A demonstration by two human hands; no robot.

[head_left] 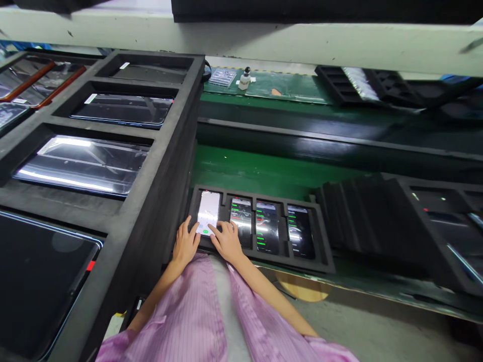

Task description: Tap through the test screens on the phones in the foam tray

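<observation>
A black foam tray point(322, 246) lies on the green bench in front of me, with several phones set in its slots. The leftmost phone point(209, 206) has a lit white screen with a green round button near its bottom. My left hand point(186, 241) is at that phone's lower left edge, fingers apart, thumb at the screen. From the other side, my right hand point(228, 241) reaches over its lower right, a finger at the screen. Neither hand grips anything. Beside them, a second phone point(242, 216) and a third phone point(267, 226) show green text on dark screens, as does a fourth phone point(301, 231).
At left rises a tall stack of foam trays point(166, 151) holding phones. Another tray stack point(358, 216) stands at right. Beyond a dark conveyor belt point(302, 146) are a small bottle point(245, 80) and black trays point(343, 88). A pale beam point(241, 42) crosses overhead.
</observation>
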